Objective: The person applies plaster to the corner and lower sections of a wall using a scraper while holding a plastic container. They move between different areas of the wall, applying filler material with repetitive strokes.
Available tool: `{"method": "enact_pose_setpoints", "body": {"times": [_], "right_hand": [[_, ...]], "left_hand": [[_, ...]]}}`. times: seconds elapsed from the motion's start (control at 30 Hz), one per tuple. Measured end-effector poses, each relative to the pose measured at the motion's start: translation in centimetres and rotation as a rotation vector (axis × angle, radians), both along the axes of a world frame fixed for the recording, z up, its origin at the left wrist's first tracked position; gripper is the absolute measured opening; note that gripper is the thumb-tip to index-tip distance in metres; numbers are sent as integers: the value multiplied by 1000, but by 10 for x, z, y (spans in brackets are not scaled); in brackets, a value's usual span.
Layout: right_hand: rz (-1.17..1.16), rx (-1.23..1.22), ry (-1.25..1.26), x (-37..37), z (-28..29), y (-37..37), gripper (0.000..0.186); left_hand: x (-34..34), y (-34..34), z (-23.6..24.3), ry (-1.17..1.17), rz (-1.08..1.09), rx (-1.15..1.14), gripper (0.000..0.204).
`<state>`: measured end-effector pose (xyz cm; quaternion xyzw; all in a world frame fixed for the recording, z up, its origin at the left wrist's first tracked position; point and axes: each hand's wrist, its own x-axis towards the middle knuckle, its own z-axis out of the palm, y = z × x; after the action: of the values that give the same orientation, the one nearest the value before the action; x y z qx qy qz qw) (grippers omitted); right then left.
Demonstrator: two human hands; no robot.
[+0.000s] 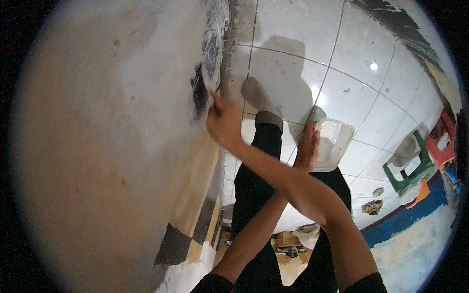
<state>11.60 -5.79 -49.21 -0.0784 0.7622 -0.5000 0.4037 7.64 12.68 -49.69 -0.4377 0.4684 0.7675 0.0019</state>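
Note:
My forearms cross in front of me. My left hand (307, 149), reaching to the right, grips the side of a clear rectangular plastic tub (350, 139) with whitish matter in it. My right hand (225, 119) crosses to the left and is closed at the foot of the wall (117, 127). A pale bit shows at its fingertips, but what it holds is too blurred to make out. Beside those fingers lies a dark patch (199, 93) on the wall's lower band, with white smears around and above it.
White floor tiles (288, 63) run along the wall. My legs in black trousers and grey socks stand between. At the right are a green stool (413, 168), a red stool (442, 139), an orange object (419, 195) and a crumpled brown item (372, 207). A cardboard box (288, 240) lies behind my legs.

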Motion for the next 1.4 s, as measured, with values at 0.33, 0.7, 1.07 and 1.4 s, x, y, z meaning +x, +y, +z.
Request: {"method": "enact_pose_setpoints", "body": {"times": [0.33, 0.7, 1.07, 1.4], "right_hand": [[-5, 26, -4, -25, -25, 55, 21], [176, -94, -44, 78, 21, 75, 16], [-42, -49, 140, 73, 4, 63, 23], [38, -49, -220, 72, 106, 96, 29]], "left_hand": [[88, 58, -18, -139, 95, -83, 53], [186, 53, 0, -186, 177, -29, 49], [186, 69, 24, -280, -47, -1, 57], [207, 30, 36, -214, 34, -190, 53]]}}
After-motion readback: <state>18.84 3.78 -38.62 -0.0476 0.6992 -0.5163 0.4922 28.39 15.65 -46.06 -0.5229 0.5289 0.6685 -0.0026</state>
